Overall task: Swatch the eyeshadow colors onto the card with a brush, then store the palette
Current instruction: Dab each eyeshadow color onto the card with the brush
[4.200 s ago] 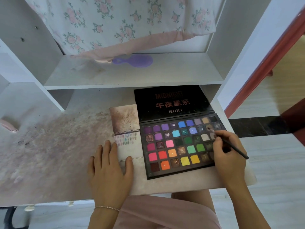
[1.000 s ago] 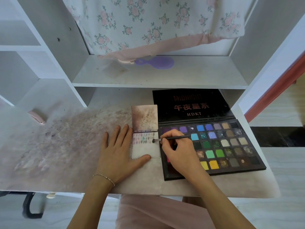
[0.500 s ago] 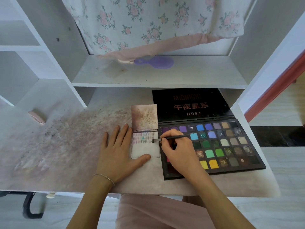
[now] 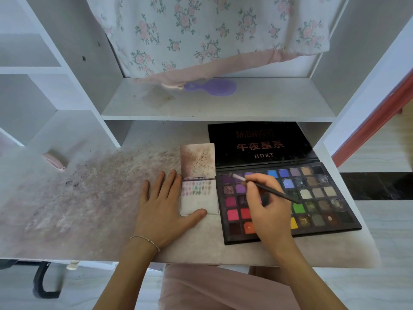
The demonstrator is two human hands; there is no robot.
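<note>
Purple powder sits under the tip of the brush (image 4: 266, 188), which the right hand (image 4: 267, 211) pinches like a pen, its thumb and fingers curled round the dark handle. The bristles point toward ten o'clock and hover at the top-left pans of the palette (image 4: 288, 198), probably to load a fresh shade; whether they touch the powder I cannot tell.

The palette lies open on the desk (image 4: 89, 198), its black lid folded back toward twelve o'clock, so every pan stays within reach of the working hand. At nine o'clock from the palette, just beside its left edge, lies the card (image 4: 199, 202), opened like a small booklet. The left hand (image 4: 166, 211) rests flat with straight fingers, its thumb on the card's bottom edge and its other fingers on the desk beside it, apparently to stop the card sliding under the strokes.

Counting: one brush, one palette, one card and two hands. The card carries three short rows of small swatches near its fold; the lower part is bare, so plenty of swatching seems left before storing. On the shelf (image 4: 223, 106) at twelve o'clock lies one purple hairbrush (image 4: 212, 87), partly under a flowered cloth (image 4: 201, 34).
</note>
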